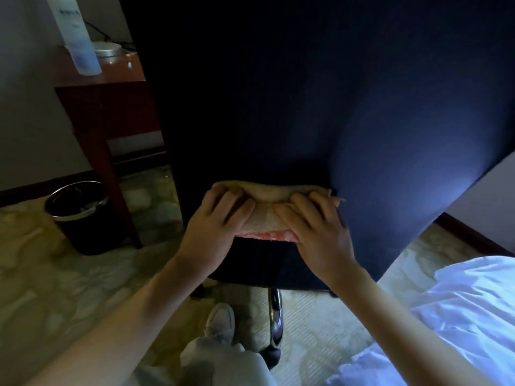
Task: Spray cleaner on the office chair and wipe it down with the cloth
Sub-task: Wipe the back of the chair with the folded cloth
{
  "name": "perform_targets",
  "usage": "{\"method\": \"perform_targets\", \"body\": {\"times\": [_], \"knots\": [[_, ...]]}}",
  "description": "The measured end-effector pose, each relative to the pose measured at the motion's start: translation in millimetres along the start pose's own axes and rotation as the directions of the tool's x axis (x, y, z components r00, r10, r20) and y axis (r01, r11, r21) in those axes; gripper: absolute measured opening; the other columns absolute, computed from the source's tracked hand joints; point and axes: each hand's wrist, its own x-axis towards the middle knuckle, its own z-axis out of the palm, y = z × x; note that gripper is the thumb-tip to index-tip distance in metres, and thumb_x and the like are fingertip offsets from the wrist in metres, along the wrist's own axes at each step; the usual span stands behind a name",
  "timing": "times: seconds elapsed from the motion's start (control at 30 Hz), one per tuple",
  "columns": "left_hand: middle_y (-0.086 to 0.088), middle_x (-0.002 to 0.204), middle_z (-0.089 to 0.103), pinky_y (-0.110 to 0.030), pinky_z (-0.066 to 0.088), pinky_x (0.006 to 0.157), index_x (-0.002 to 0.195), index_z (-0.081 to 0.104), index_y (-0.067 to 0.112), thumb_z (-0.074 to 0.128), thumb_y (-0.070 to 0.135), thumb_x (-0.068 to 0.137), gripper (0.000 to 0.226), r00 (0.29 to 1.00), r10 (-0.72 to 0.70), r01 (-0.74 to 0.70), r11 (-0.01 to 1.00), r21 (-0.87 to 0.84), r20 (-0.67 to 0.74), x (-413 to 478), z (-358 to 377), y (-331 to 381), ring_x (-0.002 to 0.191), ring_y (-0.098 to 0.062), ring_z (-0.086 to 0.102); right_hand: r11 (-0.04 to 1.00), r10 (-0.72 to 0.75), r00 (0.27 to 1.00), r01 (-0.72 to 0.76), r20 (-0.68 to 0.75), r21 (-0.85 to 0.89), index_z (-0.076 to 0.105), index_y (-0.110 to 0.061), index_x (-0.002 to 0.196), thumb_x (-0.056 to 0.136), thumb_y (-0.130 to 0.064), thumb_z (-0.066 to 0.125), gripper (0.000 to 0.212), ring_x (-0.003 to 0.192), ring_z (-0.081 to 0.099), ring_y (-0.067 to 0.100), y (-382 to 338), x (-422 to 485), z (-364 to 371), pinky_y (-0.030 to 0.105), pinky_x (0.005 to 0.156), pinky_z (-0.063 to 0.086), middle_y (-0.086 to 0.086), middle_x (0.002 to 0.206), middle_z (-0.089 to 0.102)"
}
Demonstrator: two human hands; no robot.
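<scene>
The office chair (292, 93) fills the middle of the view: a tall dark blue backrest and a dark seat below it. A folded beige cloth (267, 215) with a pink-red edge lies at the crease where backrest meets seat. My left hand (220, 221) presses flat on the cloth's left part, its fingers spread and reaching the upper edge. My right hand (315, 227) presses on the right part the same way. No spray bottle shows in the view.
A dark red wooden desk (111, 87) stands at the left with a clear sign stand (80, 37) and a round metal lid on it. A black bin (80, 215) sits under it. The chair's chrome base (274, 316), my shoe (220, 324) and a white bed (459, 316) lie below.
</scene>
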Motion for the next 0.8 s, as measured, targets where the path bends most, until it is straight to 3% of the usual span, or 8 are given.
{"method": "perform_targets", "body": {"times": [0.1, 0.23, 0.37, 0.47, 0.57, 0.67, 0.8], "knots": [[-0.015, 0.116, 0.059, -0.036, 0.043, 0.097, 0.112, 0.066, 0.004, 0.052, 0.013, 0.083, 0.033, 0.996, -0.049, 0.052, 0.998, -0.036, 0.075, -31, 29, 5, 0.108, -0.033, 0.045, 1.0, 0.007, 0.999, -0.007, 0.049, -0.01, 0.07, -0.023, 0.104, 0.089, -0.005, 0.043, 0.036, 0.101, 0.048, 0.023, -9, -33, 21, 0.032, 0.086, 0.042, -0.002, 0.107, 0.067], [-0.009, 0.12, 0.051, -0.034, 0.052, 0.081, 0.112, 0.065, 0.008, 0.049, 0.014, 0.081, 0.036, 0.988, -0.113, 0.121, 0.99, -0.067, 0.109, -63, 59, 13, 0.108, -0.031, 0.048, 1.0, 0.003, 0.99, -0.001, 0.142, -0.015, 0.065, -0.023, 0.111, 0.082, -0.009, 0.051, 0.035, 0.104, 0.047, 0.023, -18, -75, 44, 0.034, 0.088, 0.043, -0.003, 0.11, 0.063], [-0.008, 0.12, 0.051, -0.033, 0.052, 0.083, 0.114, 0.06, 0.009, 0.049, 0.013, 0.081, 0.036, 0.978, -0.121, 0.137, 0.986, -0.092, 0.168, -90, 83, 19, 0.107, -0.029, 0.049, 0.998, 0.067, 0.963, -0.068, 0.262, -0.006, 0.061, -0.025, 0.115, 0.079, -0.01, 0.05, 0.041, 0.105, 0.049, 0.023, -28, -111, 61, 0.033, 0.088, 0.048, -0.006, 0.111, 0.059], [-0.005, 0.115, 0.054, -0.033, 0.055, 0.074, 0.108, 0.067, 0.011, 0.069, 0.011, 0.068, 0.041, 0.957, -0.124, 0.157, 0.981, -0.113, 0.261, -109, 98, 28, 0.103, -0.026, 0.05, 0.994, 0.084, 0.901, -0.107, 0.425, 0.031, 0.057, -0.025, 0.116, 0.074, -0.012, 0.046, 0.045, 0.104, 0.049, 0.021, -35, -137, 68, 0.035, 0.08, 0.054, -0.006, 0.11, 0.06], [0.002, 0.111, 0.052, -0.026, 0.054, 0.056, 0.102, 0.071, 0.016, 0.085, 0.009, 0.049, 0.055, 0.891, -0.197, 0.263, 0.958, -0.111, 0.41, -115, 102, 41, 0.099, -0.02, 0.048, 0.99, 0.079, 0.843, -0.128, 0.531, 0.057, 0.056, -0.023, 0.112, 0.07, -0.012, 0.041, 0.046, 0.104, 0.047, 0.02, -35, -145, 69, 0.039, 0.077, 0.055, -0.006, 0.11, 0.059], [0.005, 0.102, 0.06, -0.022, 0.048, 0.047, 0.099, 0.073, 0.021, 0.09, 0.013, 0.043, 0.059, 0.864, -0.233, 0.292, 0.954, -0.067, 0.447, -111, 93, 53, 0.092, -0.015, 0.049, 0.985, 0.097, 0.856, -0.156, 0.507, 0.075, 0.064, -0.022, 0.104, 0.071, -0.012, 0.042, 0.042, 0.101, 0.047, 0.019, -30, -138, 60, 0.041, 0.077, 0.055, -0.007, 0.106, 0.061], [-0.001, 0.099, 0.063, -0.027, 0.054, 0.062, 0.101, 0.073, 0.014, 0.087, 0.009, 0.048, 0.055, 0.94, -0.119, 0.178, 0.971, -0.161, 0.32, -80, 67, 63, 0.092, -0.018, 0.047, 0.98, 0.124, 0.919, -0.173, 0.375, 0.1, 0.063, -0.024, 0.109, 0.076, -0.013, 0.046, 0.039, 0.104, 0.048, 0.022, -5, -122, 23, 0.043, 0.077, 0.054, -0.008, 0.114, 0.052]]}}
